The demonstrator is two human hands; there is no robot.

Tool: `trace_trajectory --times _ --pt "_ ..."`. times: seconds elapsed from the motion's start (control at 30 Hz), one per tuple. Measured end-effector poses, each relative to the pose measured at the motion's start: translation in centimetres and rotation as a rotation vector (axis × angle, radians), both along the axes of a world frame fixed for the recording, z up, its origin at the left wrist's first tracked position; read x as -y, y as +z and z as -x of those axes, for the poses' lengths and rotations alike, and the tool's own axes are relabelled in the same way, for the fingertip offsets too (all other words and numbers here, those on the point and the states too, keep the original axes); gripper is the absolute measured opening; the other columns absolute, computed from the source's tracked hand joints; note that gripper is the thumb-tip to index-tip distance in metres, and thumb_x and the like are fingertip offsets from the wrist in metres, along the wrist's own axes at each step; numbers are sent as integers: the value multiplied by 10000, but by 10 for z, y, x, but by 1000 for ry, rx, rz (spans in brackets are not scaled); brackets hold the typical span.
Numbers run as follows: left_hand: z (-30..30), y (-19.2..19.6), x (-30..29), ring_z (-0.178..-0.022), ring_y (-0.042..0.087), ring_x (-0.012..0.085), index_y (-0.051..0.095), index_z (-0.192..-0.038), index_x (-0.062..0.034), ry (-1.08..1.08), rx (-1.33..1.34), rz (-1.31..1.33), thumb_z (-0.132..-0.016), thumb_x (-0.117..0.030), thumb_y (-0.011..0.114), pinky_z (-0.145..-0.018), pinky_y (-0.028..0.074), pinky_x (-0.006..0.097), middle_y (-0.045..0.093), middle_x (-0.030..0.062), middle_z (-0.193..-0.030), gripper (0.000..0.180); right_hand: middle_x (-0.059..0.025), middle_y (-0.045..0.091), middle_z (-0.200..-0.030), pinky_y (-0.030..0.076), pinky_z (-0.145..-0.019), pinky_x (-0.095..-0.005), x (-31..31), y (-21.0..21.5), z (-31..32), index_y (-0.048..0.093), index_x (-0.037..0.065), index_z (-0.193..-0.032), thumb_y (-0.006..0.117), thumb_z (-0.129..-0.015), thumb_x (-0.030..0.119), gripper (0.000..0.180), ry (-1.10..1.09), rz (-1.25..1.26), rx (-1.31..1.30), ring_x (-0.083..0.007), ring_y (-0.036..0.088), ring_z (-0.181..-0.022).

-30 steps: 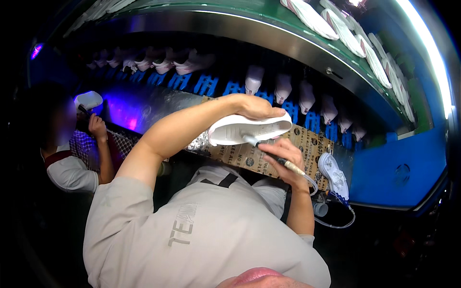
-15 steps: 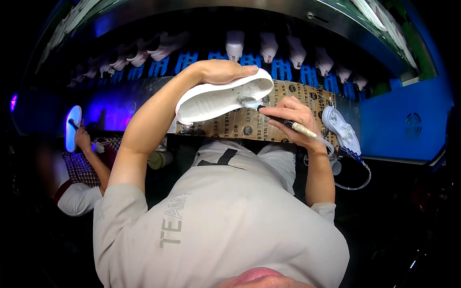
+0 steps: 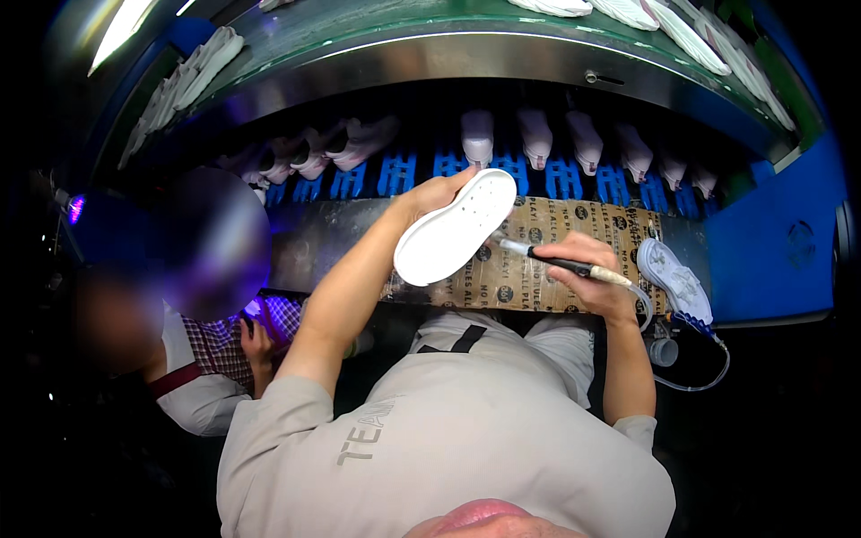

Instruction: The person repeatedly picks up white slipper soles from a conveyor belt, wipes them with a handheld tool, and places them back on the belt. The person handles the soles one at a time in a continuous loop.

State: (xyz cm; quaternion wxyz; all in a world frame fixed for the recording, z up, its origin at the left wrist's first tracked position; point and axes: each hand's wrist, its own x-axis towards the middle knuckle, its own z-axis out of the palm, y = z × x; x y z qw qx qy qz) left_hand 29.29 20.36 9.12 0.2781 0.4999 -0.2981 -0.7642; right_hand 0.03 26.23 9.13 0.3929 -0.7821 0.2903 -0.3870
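Observation:
A white shoe sole (image 3: 446, 240) hangs tilted over the bench, its broad face with several small dark dots turned up. My left hand (image 3: 437, 195) grips it along its upper left edge, with most fingers hidden by the sole. In my right hand (image 3: 585, 266), closed and held pen-like, is a brush (image 3: 554, 259) with a dark and cream handle. A clear tube runs from the handle's end. The bristles are just beside the sole's right edge; whether they touch it I cannot tell.
Brown printed paper covers the bench (image 3: 538, 291). A second white sole (image 3: 668, 273) lies at its right end, above a small cup (image 3: 663, 351). White shoes (image 3: 535, 139) stand on blue racks behind. More soles (image 3: 677, 36) line the upper shelf. A co-worker (image 3: 215, 359) is at left.
The sole has been turned steeper, so its hollow no longer faces me as before. My brush has left the hollow and moved to the sole's right edge. The whole view has shifted.

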Motion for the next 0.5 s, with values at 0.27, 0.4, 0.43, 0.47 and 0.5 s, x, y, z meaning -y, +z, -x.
trace_trajectory --times 0.27,0.4,0.43,0.47,0.5 --pt "-16 -153 -114 -1376 477 505 353 -1599 -150 533 -1009 -92 -1051 -647 269 -1002 476 703 425 291 -1549 745 -58 711 -1040 496 -817 -254 5 -96 29 726 3 -1199 692 -932 50 273 -405 -321 251 -122 637 -914" --pt "-15 -136 -135 -1292 533 533 363 -1581 -97 365 -1017 -121 -1054 -556 359 -877 545 717 459 345 -1464 699 -85 715 -1109 503 -881 -279 -3 -146 40 716 -7 -1206 683 -959 83 265 -535 -487 319 -158 653 -975" --pt "-14 -119 -136 -1263 549 541 366 -1575 -79 297 -991 -128 -1060 -513 377 -836 566 720 470 364 -1431 674 -95 716 -1112 503 -896 -289 -4 -164 41 715 -10 -1202 687 -957 88 265 -563 -448 303 -174 655 -988" --pt "-10 -95 -133 -1214 581 552 340 -1588 -77 199 -933 -170 -1062 -514 372 -802 585 701 470 383 -1412 684 -105 718 -1115 502 -912 -299 -5 -185 42 714 -12 -1199 690 -956 94 266 -592 -408 288 -191 658 -1001" --pt "-11 -78 -127 -1223 570 563 324 -1597 -75 83 -916 -206 -1058 -503 385 -847 577 689 470 381 -1414 690 -114 719 -1117 501 -928 -309 -5 -197 42 713 -15 -1195 693 -955 99 267 -615 -372 281 -208 660 -1013"
